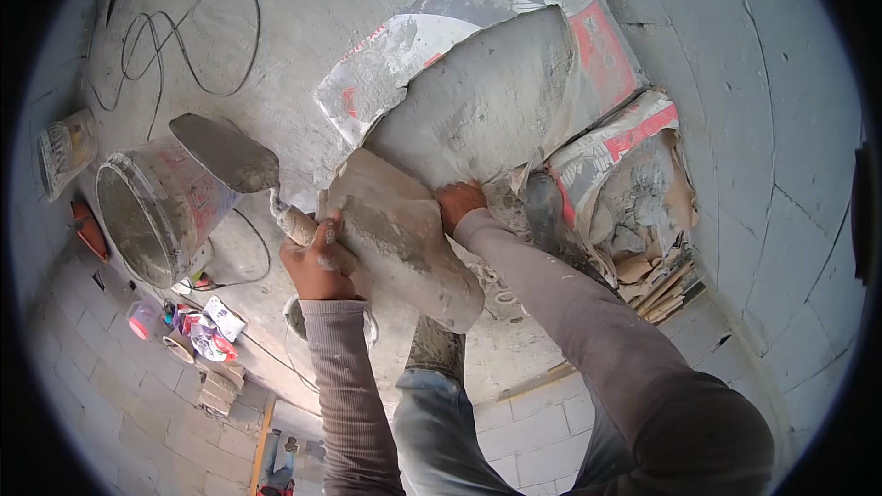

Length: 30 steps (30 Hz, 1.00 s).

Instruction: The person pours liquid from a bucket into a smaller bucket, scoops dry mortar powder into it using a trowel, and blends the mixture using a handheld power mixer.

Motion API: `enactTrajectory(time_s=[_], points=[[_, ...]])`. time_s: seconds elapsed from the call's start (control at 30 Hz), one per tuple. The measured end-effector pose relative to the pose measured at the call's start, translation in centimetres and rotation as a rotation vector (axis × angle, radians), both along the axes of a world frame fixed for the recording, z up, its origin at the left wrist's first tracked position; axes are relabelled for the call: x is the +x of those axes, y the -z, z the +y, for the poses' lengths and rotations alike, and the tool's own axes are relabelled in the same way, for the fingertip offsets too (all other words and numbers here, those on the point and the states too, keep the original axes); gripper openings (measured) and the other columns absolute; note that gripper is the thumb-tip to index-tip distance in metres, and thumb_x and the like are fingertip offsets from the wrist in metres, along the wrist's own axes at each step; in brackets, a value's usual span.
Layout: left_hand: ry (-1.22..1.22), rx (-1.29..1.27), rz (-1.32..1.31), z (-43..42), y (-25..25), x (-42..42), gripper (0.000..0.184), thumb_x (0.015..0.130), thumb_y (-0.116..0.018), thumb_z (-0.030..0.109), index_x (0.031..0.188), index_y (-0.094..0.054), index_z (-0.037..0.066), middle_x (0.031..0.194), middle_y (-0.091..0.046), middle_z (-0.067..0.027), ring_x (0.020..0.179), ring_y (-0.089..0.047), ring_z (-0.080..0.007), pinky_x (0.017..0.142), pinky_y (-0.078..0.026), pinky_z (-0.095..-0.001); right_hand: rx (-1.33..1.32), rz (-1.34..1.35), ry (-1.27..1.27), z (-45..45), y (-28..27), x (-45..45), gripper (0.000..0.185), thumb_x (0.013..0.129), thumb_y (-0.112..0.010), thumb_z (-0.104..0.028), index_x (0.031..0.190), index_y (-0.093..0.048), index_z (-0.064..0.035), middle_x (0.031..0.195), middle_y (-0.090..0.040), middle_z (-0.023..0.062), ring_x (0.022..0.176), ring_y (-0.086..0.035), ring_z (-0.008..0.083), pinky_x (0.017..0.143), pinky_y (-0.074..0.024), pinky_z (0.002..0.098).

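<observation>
My left hand [320, 262] is closed round the handle of a trowel [228, 154], whose grey blade points to the upper left. Beside it, my right hand [459, 205] grips the edge of a dusty paper flap [395, 230], part of a torn cement bag. The flap hangs between my two hands and bears a grey smear. Behind it lies the large open cement bag [487, 92] with grey powder showing and red and white printing on its paper. My right fingertips are partly hidden by the paper.
A mortar-stained bucket [170, 207] stands at the left near a small clear tub [69, 152]. Thin cable [184, 50] loops across the floor. A smaller torn bag [638, 184] holds rubble at the right, by a block wall [763, 129]. Bottles and wrappers [207, 331] lie lower left.
</observation>
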<state>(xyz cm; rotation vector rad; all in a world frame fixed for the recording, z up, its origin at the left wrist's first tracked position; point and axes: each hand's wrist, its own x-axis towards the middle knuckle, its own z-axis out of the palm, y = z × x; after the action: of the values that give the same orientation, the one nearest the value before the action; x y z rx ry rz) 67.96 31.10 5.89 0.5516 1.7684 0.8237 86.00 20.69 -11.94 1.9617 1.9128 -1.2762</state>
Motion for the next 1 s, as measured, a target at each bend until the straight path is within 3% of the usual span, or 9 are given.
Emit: enactTrajectory(time_s=[0.03, 0.17, 0.3, 0.67, 0.73, 0.8, 0.87, 0.97, 1.0], points=[[0.01, -0.021, -0.017, 1.1, -1.3, 0.5, 0.025, 0.078, -0.066, 0.007, 0.097, -0.056, -0.007, 0.091, -0.066, -0.0135, 0.084, -0.064, -0.0203, 0.08, -0.051, -0.0326, -0.021, 0.025, 0.013, 0.9, -1.6, 0.6, 0.017, 0.076, -0.058, -0.014, 0.091, -0.066, -0.0111, 0.095, -0.066, 0.0093, 0.097, -0.061, 0.0253, 0.088, -0.0402, 0.0394], [-0.017, 0.051, -0.227, 5.2, -6.1, 3.1, 0.023, 0.081, -0.062, 0.005, 0.098, -0.056, -0.009, 0.096, -0.066, -0.016, 0.088, -0.064, -0.0229, 0.084, -0.051, -0.0347, 0.002, 0.072, 0.053, 3.8, -6.9, 5.7, 0.013, 0.07, -0.067, -0.016, 0.082, -0.068, -0.0105, 0.085, -0.066, 0.0148, 0.088, -0.062, 0.0323, 0.081, -0.0459, 0.0431], [-0.044, 0.11, -0.178, 6.3, -11.1, 7.6, 0.02, 0.074, -0.068, 0.001, 0.089, -0.055, -0.001, 0.08, -0.059, -0.0059, 0.071, -0.058, -0.0147, 0.07, -0.047, -0.0282, 0.119, 0.276, 0.142, 5.4, -11.9, 11.4, 0.021, 0.065, -0.071, -0.018, 0.082, -0.065, -0.0069, 0.078, -0.063, 0.0149, 0.081, -0.06, 0.0384, 0.072, -0.047, 0.0457], [0.128, 0.012, 0.126, 0.7, -8.4, 3.9, 0.018, 0.073, -0.07, 0.008, 0.075, -0.053, 0.002, 0.066, -0.051, 0.0001, 0.059, -0.046, -0.0096, 0.056, -0.037, -0.0262, 0.265, 0.189, 0.194, -0.6, -7.0, 4.6, 0.019, 0.062, -0.066, -0.011, 0.081, -0.066, -0.0078, 0.084, -0.065, 0.0096, 0.09, -0.06, 0.0285, 0.077, -0.0444, 0.0395], [0.119, -0.054, 0.146, -1.8, -6.8, 3.0, 0.018, 0.073, -0.07, 0.006, 0.069, -0.053, 0.002, 0.063, -0.052, 0.0009, 0.056, -0.044, -0.0095, 0.056, -0.037, -0.0268, 0.147, 0.173, -0.023, -1.9, -4.0, 3.5, 0.025, 0.063, -0.068, -0.011, 0.088, -0.067, -0.0076, 0.087, -0.066, 0.0084, 0.09, -0.059, 0.0295, 0.079, -0.0462, 0.0401], [0.154, -0.072, 0.178, -3.8, -5.8, 2.0, 0.015, 0.072, -0.068, 0.005, 0.079, -0.055, 0.003, 0.072, -0.055, -0.0013, 0.061, -0.048, -0.0103, 0.058, -0.039, -0.026, -0.046, 0.088, -0.068, -0.8, -3.8, 3.3, 0.026, 0.065, -0.068, -0.007, 0.091, -0.067, -0.0075, 0.091, -0.067, 0.0099, 0.091, -0.061, 0.0321, 0.08, -0.0495, 0.0408], [0.139, -0.056, 0.191, -5.2, -4.9, 0.8, 0.015, 0.073, -0.069, 0.006, 0.073, -0.054, 0.002, 0.067, -0.055, -0.0011, 0.059, -0.047, -0.0102, 0.056, -0.038, -0.0261, -0.395, 0.121, -0.32, 5.8, -7.8, 6.3, 0.02, 0.082, -0.058, -0.009, 0.099, -0.067, -0.004, 0.108, -0.06, 0.0239, 0.104, -0.058, 0.0352, 0.09, -0.0468, 0.042], [0.059, -0.059, 0.2, -6.0, -4.7, 0.6, 0.019, 0.073, -0.07, 0.007, 0.067, -0.053, 0.001, 0.062, -0.054, -0.0009, 0.056, -0.047, -0.0104, 0.053, -0.038, -0.0264, -0.193, 0.261, 0.6, 13.7, -5.3, 11.3, 0.035, 0.075, -0.071, -0.013, 0.108, -0.064, -0.0058, 0.103, -0.066, 0.0192, 0.091, -0.065, 0.0297, 0.084, -0.0507, 0.0356], [0.002, -0.061, 0.19, -5.8, -4.6, 0.7, 0.02, 0.073, -0.071, 0.007, 0.066, -0.053, 0.001, 0.061, -0.054, -0.0009, 0.055, -0.047, -0.0106, 0.052, -0.037, -0.0265, -0.079, 0.37, 0.882, 14.4, 3.2, 13.9, 0.041, 0.074, -0.074, -0.014, 0.111, -0.061, -0.0031, 0.094, -0.07, 0.0096, 0.085, -0.066, 0.0196, 0.077, -0.0502, 0.0297]])
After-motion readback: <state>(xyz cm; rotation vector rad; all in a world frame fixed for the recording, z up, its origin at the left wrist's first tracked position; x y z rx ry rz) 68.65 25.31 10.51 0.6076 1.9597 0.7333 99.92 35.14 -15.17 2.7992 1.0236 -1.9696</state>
